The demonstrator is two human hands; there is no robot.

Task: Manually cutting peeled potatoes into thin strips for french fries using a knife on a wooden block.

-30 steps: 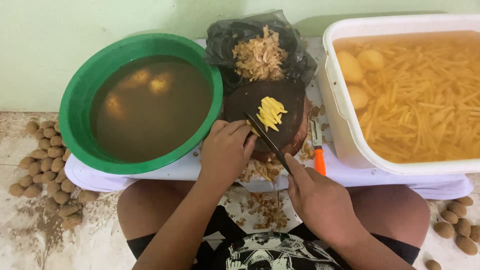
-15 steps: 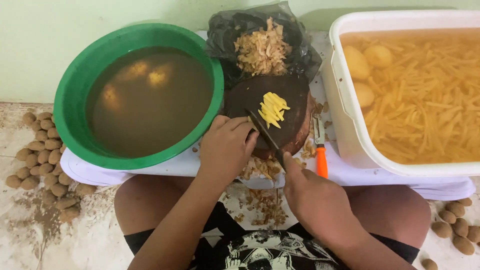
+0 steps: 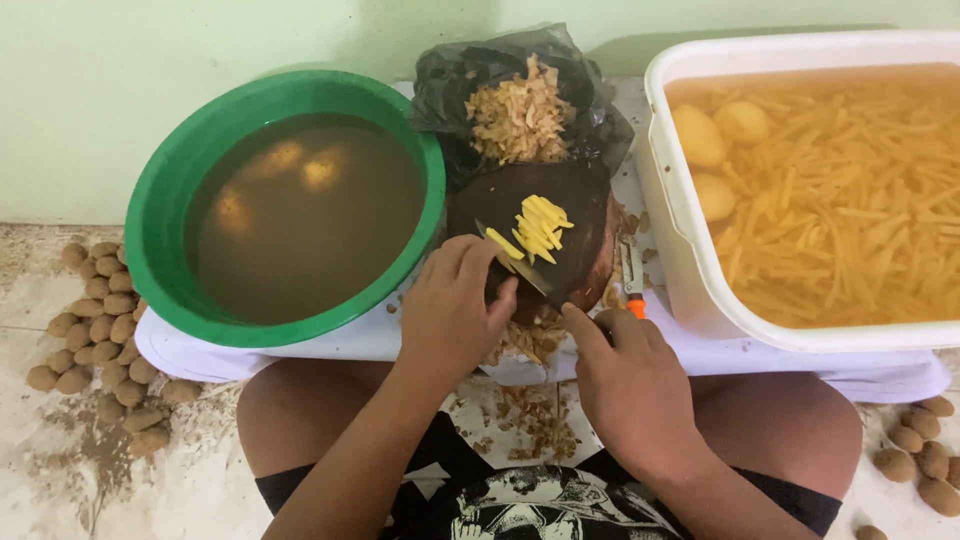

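A dark round cutting board (image 3: 575, 215) lies between two basins and carries a small pile of yellow potato sticks (image 3: 538, 227). My right hand (image 3: 630, 385) grips a knife (image 3: 515, 262) whose blade slants up-left across the board, just left of the sticks. My left hand (image 3: 452, 310) rests curled at the board's near-left edge, fingers against the blade; what it presses down is hidden under the fingers.
A green basin (image 3: 160, 215) of murky water with submerged potatoes stands at left. At right is a white tub (image 3: 672, 235) of water, cut sticks and whole peeled potatoes. Behind the board lies a black bag of peels (image 3: 520, 110). An orange-handled peeler (image 3: 633, 285) lies by the board. Unpeeled potatoes (image 3: 100, 330) lie on the floor.
Both hands stay at the board's near edge with the knife. The blade has shifted slightly left of the sticks pile; the camera view moved a little.
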